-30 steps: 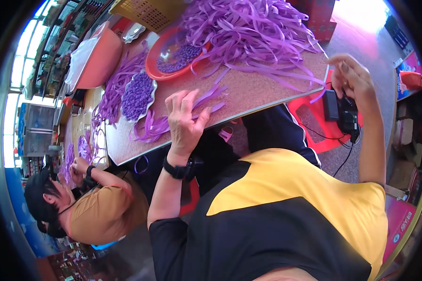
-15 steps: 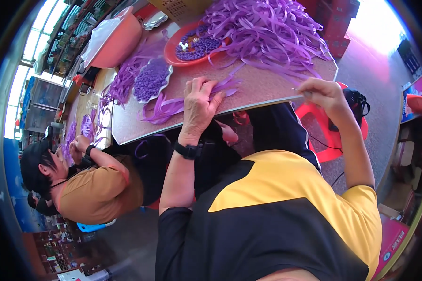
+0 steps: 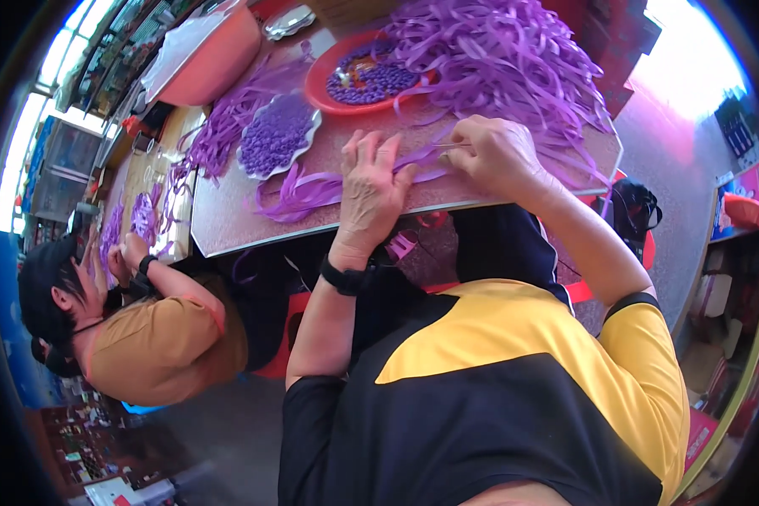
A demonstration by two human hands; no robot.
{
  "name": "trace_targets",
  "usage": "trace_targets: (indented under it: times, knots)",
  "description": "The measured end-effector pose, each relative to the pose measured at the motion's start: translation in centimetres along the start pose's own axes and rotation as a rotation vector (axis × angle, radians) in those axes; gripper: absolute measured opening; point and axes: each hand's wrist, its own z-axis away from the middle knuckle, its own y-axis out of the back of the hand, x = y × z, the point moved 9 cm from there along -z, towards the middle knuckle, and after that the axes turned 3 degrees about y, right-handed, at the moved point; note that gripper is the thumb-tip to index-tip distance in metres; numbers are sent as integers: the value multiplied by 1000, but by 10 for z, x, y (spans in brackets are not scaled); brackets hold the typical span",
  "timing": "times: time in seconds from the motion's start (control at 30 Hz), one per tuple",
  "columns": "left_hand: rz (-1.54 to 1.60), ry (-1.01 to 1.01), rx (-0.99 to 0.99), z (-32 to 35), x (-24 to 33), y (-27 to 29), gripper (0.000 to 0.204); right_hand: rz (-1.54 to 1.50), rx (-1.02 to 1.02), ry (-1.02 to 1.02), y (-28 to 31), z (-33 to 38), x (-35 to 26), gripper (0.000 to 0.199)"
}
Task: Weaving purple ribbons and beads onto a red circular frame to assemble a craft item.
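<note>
My left hand (image 3: 371, 185) rests at the table's near edge, fingers curled down over a bunch of purple ribbons (image 3: 299, 194) whose strands come out on both sides of it. Close by on the right, my right hand (image 3: 497, 156) is closed in a pinch around a thin needle (image 3: 451, 145) that points left. Whether thread runs from the needle is too fine to see. Beyond my hands stand a red plate (image 3: 337, 105) holding purple beads (image 3: 367, 83) and a scalloped white dish (image 3: 312, 135) heaped with more purple beads (image 3: 274, 135).
A large pile of purple ribbons (image 3: 506, 59) covers the table's far right. At the far left are more ribbons (image 3: 228, 126) and a pink basin (image 3: 211, 59) with white material inside. A co-worker in a brown shirt (image 3: 156, 350) sits at my left. A red stool (image 3: 649, 244) stands right.
My right hand has moved left with the needle, from the table's right corner to beside my left hand. The left hand has stayed over the ribbons. The whole view has shifted slightly.
</note>
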Motion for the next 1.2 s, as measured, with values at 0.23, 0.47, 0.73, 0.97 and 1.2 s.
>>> trace_targets:
  times: [0.23,0.47,0.73,0.97,1.2]
  knots:
    - [233,99,19,-1,-14,9,32,-30,-8,84,-10,-10,-10,14]
    - [323,29,68,-18,13,2,25,-182,51,53,-8,-14,-9,12]
    - [326,120,44,-24,-1,-15,15,-318,-29,-58,-16,-20,8,15]
    - [524,267,-13,-24,-13,-15,8,-308,-88,116,-16,-32,0,27]
    - [775,376,-39,-18,-26,-17,9,-546,-319,-55,-35,-46,14,19]
